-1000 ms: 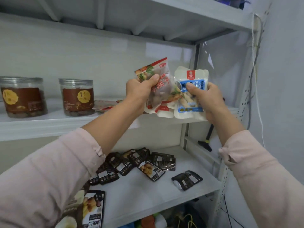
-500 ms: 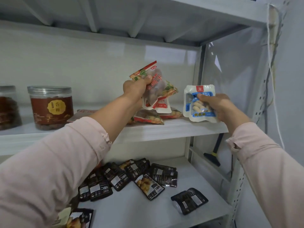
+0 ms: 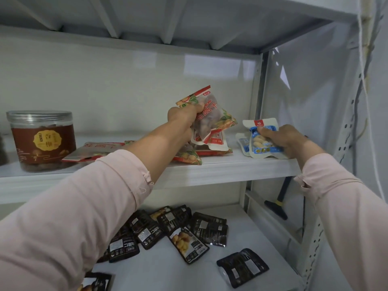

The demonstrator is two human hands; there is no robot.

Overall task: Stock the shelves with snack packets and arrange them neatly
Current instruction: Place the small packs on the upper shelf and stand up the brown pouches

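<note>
My left hand (image 3: 182,118) grips a bunch of red-and-white snack packets (image 3: 210,122), held up just above the middle shelf (image 3: 231,171). More red packets (image 3: 98,151) lie flat on that shelf, under and to the left of my arm. My right hand (image 3: 281,139) holds blue-and-white snack packets (image 3: 259,141) by their top, their lower edge resting on the shelf near its right end. Several black snack packets (image 3: 182,234) lie scattered on the lower shelf (image 3: 258,234).
A clear jar with a brown label (image 3: 42,141) stands at the left of the middle shelf. The upright post (image 3: 340,143) and loose white cables (image 3: 365,85) are at the right. A dark tool handle (image 3: 279,200) leans behind the lower shelf.
My right hand has lowered the blue-and-white packets onto the middle shelf. My left hand has kept its red packets raised, drifting slightly lower.
</note>
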